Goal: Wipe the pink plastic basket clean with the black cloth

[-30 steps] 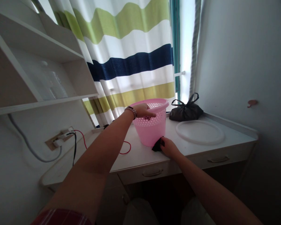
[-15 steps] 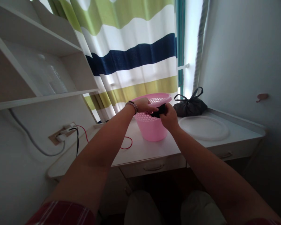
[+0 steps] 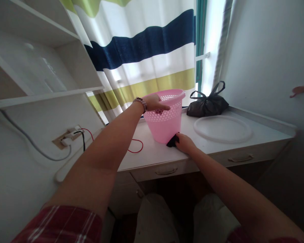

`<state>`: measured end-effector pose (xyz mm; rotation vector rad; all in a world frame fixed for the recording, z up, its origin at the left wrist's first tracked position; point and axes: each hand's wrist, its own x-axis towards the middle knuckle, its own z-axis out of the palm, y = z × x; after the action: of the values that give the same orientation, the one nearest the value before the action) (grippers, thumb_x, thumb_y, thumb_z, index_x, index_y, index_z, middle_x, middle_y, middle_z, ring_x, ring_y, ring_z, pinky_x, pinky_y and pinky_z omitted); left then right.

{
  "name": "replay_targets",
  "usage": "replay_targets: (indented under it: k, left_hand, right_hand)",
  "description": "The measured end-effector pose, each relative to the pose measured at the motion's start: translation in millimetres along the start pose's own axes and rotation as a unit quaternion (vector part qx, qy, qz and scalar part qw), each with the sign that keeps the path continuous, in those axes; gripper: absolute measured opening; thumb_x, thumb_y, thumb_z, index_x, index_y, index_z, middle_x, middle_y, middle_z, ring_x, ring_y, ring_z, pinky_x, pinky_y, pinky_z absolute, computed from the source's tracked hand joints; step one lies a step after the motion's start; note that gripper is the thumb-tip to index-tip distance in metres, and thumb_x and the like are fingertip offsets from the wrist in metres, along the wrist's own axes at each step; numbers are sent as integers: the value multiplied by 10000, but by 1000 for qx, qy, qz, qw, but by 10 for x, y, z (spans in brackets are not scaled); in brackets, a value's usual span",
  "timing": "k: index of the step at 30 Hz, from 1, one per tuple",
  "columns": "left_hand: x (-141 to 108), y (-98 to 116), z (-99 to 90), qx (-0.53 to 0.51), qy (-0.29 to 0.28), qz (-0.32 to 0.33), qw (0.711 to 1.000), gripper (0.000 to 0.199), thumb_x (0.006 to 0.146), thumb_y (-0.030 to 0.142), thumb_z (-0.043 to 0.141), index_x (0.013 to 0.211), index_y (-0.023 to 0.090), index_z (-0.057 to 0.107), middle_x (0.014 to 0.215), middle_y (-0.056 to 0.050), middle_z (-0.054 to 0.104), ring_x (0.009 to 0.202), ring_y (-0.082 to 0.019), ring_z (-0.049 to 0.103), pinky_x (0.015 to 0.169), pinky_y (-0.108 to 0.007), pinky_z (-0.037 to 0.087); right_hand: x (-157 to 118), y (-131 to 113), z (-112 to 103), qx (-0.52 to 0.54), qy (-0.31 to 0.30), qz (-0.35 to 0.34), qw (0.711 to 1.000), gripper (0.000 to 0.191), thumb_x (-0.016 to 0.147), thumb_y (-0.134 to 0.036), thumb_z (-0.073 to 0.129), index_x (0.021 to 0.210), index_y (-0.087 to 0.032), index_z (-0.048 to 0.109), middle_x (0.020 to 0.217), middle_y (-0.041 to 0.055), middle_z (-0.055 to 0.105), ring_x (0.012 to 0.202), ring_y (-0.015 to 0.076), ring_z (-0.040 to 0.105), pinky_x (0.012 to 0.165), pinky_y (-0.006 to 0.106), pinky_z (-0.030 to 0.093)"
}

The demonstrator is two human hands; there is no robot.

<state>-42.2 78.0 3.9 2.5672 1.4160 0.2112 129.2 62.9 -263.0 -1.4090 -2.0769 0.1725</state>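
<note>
A pink basket point(image 3: 162, 130) with a perforated upper part stands on the white desk point(image 3: 147, 157). My left hand point(image 3: 155, 103), with a beaded bracelet at the wrist, grips the basket's near left side at the rim, its index finger stretched out to the right. Low at the basket's right front, my right hand point(image 3: 184, 143) holds a small black cloth point(image 3: 172, 140) against the basket's base, close to the desktop.
A tied dark plastic bag point(image 3: 207, 105) and a round white lid point(image 3: 223, 129) lie right of the basket. A red cable point(image 3: 142, 145) curls to its left. Wall sockets point(image 3: 66, 139) and a shelf point(image 3: 83, 90) are further left; a striped curtain point(image 3: 147, 47) hangs behind.
My right hand has moved down with the black cloth, from near the basket's rim to its base. My left hand no longer touches the cloth. The view has tilted slightly downward.
</note>
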Motion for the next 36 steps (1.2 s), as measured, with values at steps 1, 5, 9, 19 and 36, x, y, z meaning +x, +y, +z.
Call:
replay_targets:
  k: [1, 5, 9, 19, 36]
  left_hand:
    - [2, -6, -2, 4, -3, -1, 1000, 341, 653, 475, 616, 714, 148, 688, 713, -68, 662, 646, -145, 574, 651, -278, 416]
    - [-38, -3, -36, 24, -22, -2, 999, 320, 658, 450, 606, 751, 158, 696, 743, -56, 664, 675, -140, 572, 674, -266, 405]
    - [-93, -19, -165, 89, -33, -10, 995, 351, 629, 507, 614, 736, 183, 698, 732, -35, 657, 657, -142, 553, 646, -267, 382]
    - [-300, -9, -269, 168, -33, -11, 985, 436, 642, 522, 589, 877, 166, 682, 773, -43, 654, 678, -154, 537, 620, -255, 352]
    - [-582, 287, -24, 35, 19, 41, 998, 492, 728, 601, 496, 668, 145, 672, 659, -50, 664, 567, -124, 569, 540, -227, 387]
  right_hand:
    - [5, 10, 6, -4, 2, -2, 1000, 180, 758, -228, 523, 928, -170, 537, 912, 77, 606, 774, 166, 518, 635, 244, 300]
    - [0, 28, 18, -12, 3, -9, 1000, 188, 764, -243, 523, 937, -169, 535, 913, 77, 604, 749, 158, 509, 617, 242, 289]
    - [-19, 18, -5, -12, 2, -9, 1000, 184, 763, -223, 517, 936, -165, 538, 897, 78, 603, 764, 163, 510, 628, 246, 288]
    - [-69, -115, -115, 48, 16, -4, 999, 143, 770, -196, 489, 909, -175, 517, 875, 69, 605, 752, 162, 522, 628, 247, 310]
    - [-201, -1105, -1285, 94, 237, -42, 966, 139, 813, -287, 427, 885, -187, 491, 774, 37, 576, 680, 156, 492, 586, 260, 288]
